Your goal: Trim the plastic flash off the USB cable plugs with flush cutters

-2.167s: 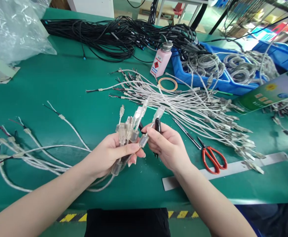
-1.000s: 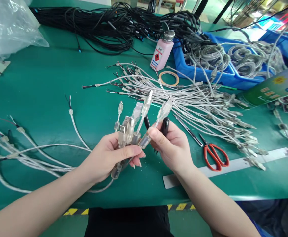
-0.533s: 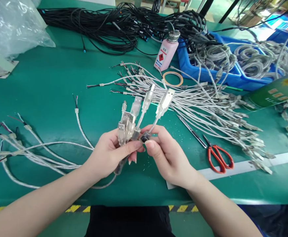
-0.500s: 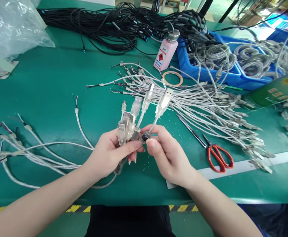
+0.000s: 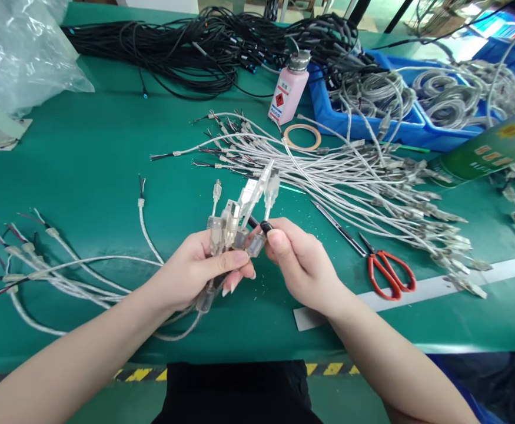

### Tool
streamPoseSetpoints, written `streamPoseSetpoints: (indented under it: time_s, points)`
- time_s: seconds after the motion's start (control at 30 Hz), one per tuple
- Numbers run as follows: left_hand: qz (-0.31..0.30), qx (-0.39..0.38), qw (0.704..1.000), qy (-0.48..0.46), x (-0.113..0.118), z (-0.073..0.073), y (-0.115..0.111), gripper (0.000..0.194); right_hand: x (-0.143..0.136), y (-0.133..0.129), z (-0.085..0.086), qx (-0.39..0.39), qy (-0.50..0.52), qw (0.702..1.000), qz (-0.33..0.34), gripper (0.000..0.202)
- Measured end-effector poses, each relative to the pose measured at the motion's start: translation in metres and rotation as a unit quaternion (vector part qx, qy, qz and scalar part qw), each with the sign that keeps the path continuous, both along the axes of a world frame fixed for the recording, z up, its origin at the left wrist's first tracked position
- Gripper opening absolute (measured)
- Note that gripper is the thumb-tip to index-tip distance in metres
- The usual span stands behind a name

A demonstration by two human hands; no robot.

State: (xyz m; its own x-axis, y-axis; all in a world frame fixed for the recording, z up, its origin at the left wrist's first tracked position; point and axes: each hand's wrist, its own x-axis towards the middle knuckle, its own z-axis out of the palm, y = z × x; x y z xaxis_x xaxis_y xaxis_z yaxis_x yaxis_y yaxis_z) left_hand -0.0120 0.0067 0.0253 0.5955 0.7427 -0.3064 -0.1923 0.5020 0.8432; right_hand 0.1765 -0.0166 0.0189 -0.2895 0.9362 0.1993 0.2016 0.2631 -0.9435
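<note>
My left hand (image 5: 204,268) is closed around a bunch of USB cables, their clear-bodied USB plugs (image 5: 229,221) pointing up in a fan. Grey cylinders (image 5: 204,301) on the cables show below and beside its fingers. Close by on the right, my right hand (image 5: 295,256) pinches a small black piece (image 5: 266,226) between thumb and forefinger, at the foot of another USB plug (image 5: 272,187). What this black piece is, I cannot make out. The cables' stripped wire ends (image 5: 23,247) trail to the left across the green table.
A pile of white USB cables (image 5: 328,182) lies beyond my hands. Red-handled scissors (image 5: 392,275), tweezers (image 5: 339,228) and a steel ruler (image 5: 434,288) lie right. Behind stand a pink bottle (image 5: 289,91), a tape roll (image 5: 302,136), blue bins (image 5: 434,138) and black cables (image 5: 186,53).
The plug by my right hand has swung left and closer to the bunch. My right fingers now pinch a black piece higher on that cable; a grey cylinder shows below it.
</note>
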Motion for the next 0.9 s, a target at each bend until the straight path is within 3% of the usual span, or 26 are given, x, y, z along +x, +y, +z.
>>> streamPoseSetpoints:
  time_s: [0.1,0.17,0.3,0.53,0.7,0.8,0.9]
  points:
    - [0.003,-0.036,0.999,-0.024,0.001,0.002,0.001,0.027,-0.001,0.004,-0.002,-0.110,0.177,0.978,0.028,0.027]
    - [0.000,-0.059,0.998,-0.039,0.003,0.003,0.001,0.024,-0.003,0.006,-0.002,-0.157,0.262,0.952,0.010,0.022]
    - [0.018,-0.071,0.997,-0.030,0.005,0.001,-0.002,0.022,-0.006,0.007,-0.003,-0.162,0.287,0.943,-0.048,0.021]
    - [0.035,-0.051,0.998,-0.002,0.005,-0.001,-0.006,0.012,-0.005,0.007,-0.007,-0.137,0.215,0.963,-0.083,0.030]
    - [0.084,-0.028,0.996,0.016,0.007,0.002,-0.005,0.014,-0.003,-0.002,0.003,-0.113,0.100,0.988,0.031,0.039]
    - [0.088,-0.012,0.996,0.014,0.005,0.003,-0.004,0.018,-0.005,-0.008,0.007,-0.064,0.009,0.994,0.088,0.033]
    - [0.068,0.005,0.997,0.023,0.003,0.003,-0.005,0.017,-0.005,-0.008,0.009,0.008,-0.059,0.997,0.039,0.024]
